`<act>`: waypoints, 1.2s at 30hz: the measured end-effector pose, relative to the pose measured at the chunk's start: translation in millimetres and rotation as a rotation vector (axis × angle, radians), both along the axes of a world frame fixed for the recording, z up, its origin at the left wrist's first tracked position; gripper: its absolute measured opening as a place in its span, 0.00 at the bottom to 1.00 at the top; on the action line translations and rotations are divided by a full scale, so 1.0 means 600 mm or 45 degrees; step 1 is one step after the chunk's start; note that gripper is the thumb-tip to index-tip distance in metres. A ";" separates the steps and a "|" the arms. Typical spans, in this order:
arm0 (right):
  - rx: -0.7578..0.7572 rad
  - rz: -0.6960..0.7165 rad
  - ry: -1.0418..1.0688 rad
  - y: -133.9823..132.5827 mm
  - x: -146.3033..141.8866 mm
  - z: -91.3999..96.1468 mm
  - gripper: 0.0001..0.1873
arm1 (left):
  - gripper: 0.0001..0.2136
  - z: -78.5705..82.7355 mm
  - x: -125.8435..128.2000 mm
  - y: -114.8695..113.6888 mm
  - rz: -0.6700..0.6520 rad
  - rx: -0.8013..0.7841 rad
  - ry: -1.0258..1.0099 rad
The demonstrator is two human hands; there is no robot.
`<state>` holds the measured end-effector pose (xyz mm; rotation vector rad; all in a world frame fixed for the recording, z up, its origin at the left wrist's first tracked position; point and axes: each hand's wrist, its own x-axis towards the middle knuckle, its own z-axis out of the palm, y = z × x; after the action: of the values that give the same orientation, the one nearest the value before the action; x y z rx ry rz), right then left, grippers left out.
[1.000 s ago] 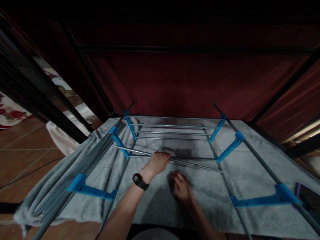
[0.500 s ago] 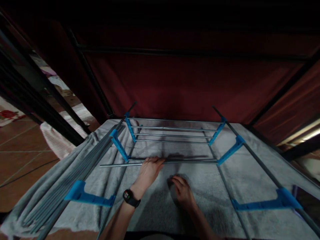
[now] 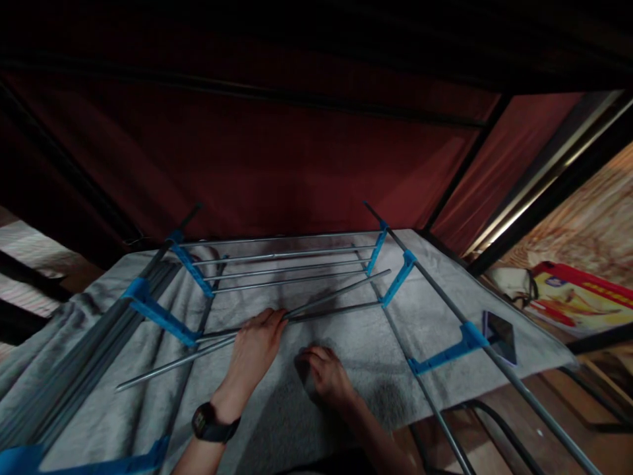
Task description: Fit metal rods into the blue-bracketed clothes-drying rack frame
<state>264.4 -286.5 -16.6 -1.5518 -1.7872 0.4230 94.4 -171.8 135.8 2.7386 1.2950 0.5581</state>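
Observation:
My left hand, with a black watch on its wrist, is closed round a loose thin metal rod. The rod slants across the frame, its right end higher and farther away. Beneath it, a fixed crossbar joins two blue plastic brackets of a metal rack. My right hand hovers over the grey blanket, nearer to me, with fingers curled together. Whether anything lies in those fingers is hidden. Several rods span the rack's far end between blue brackets.
A bundle of grey rods lies along the left side on the grey blanket. A phone rests by the right rail. Beyond the bed's edge is a red and yellow package. Dark red curtain hangs behind.
My view has turned to the right, bringing the phone and package into sight. The rod in my left hand has swung from nearly parallel to the crossbar to a slant. My right hand stays curled.

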 end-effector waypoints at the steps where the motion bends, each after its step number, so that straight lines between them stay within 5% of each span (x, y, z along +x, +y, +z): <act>1: -0.001 0.000 0.000 0.000 0.000 0.001 0.24 | 0.15 -0.002 0.006 -0.002 -0.014 -0.013 -0.010; 13: -0.041 -0.002 -0.071 0.001 0.001 -0.007 0.24 | 0.16 -0.077 0.029 -0.002 -0.073 -0.162 0.036; 36: -0.081 0.000 -0.046 -0.001 0.001 0.001 0.25 | 0.17 -0.091 0.040 0.007 -0.112 -0.230 -0.017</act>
<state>264.9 -287.2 -15.9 -1.6131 -1.8171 0.4582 118.7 -167.7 81.0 2.6238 1.1534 0.4286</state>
